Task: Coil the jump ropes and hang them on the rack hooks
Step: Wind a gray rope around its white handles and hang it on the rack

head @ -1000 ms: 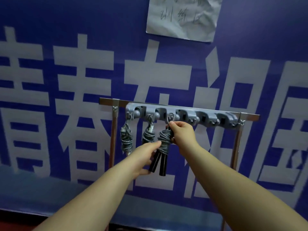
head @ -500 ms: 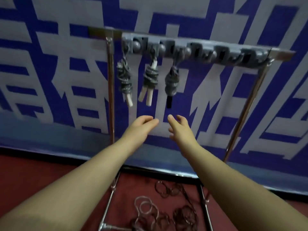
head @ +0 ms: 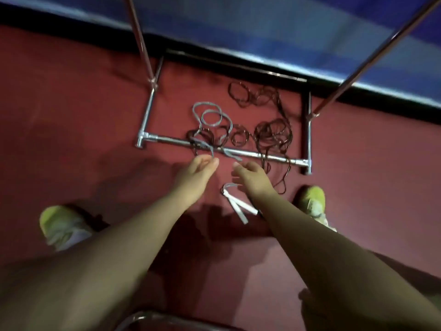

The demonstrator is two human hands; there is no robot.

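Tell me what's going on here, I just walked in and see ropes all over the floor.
A person reaches both hands down toward loose jump ropes on the red floor. The left hand and right hand are empty, just above the grey rope with white handles. Tangled dark brown ropes lie across the chrome rack base bar.

Blurred throughout by motion. Rack uprights (head: 140, 39) cut off at the top edge (hooks out of frame). White handles (head: 239, 206) partly hidden behind the right forearm. Dark ropes (head: 272, 134) too tangled to count. Both elbows cropped below.
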